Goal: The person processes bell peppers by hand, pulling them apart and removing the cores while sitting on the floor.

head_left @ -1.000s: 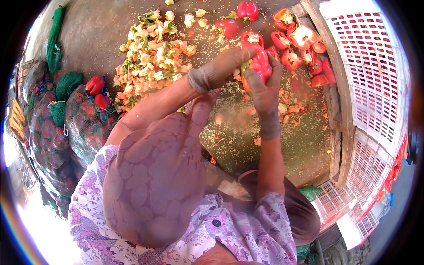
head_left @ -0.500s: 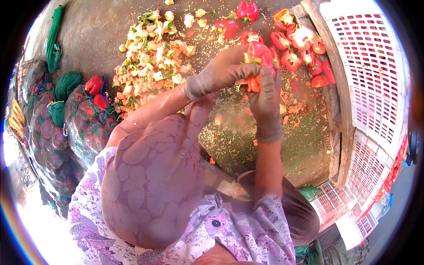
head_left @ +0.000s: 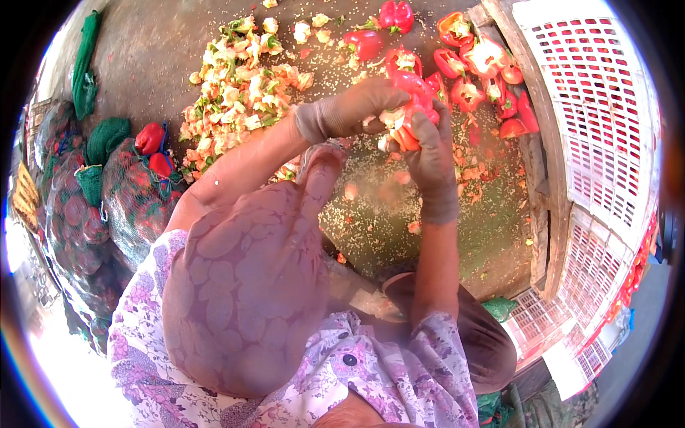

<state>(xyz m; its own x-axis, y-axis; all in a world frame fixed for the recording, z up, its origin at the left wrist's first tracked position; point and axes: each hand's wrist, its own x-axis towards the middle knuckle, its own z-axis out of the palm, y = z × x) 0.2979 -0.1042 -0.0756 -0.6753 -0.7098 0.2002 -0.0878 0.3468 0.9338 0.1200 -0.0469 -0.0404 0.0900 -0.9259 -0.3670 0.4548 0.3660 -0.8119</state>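
Both my hands wear greyish-brown gloves and meet over a red bell pepper (head_left: 422, 102) held above the ground. My right hand (head_left: 432, 160) grips the pepper from below and the right, its thumb pressed on the skin. From the left, my left hand (head_left: 354, 108) has its fingers closed at the pepper's opened side, where the pale core (head_left: 393, 118) shows between thumb and fingers. The glove partly hides the inside of the pepper. Just beyond the hands, more red peppers (head_left: 403, 63) lie on the ground.
A heap of pepper cores (head_left: 239, 93) covers the ground to the left. Opened peppers (head_left: 485, 57) lie by a wooden beam (head_left: 558, 242), with white plastic crates (head_left: 589, 85) on its far side. Filled net sacks (head_left: 78, 207) stand at left. Seeds litter the ground.
My left hand has shifted slightly left and its wrist has turned. The pepper has tilted in my right hand, and more of its pale core shows.
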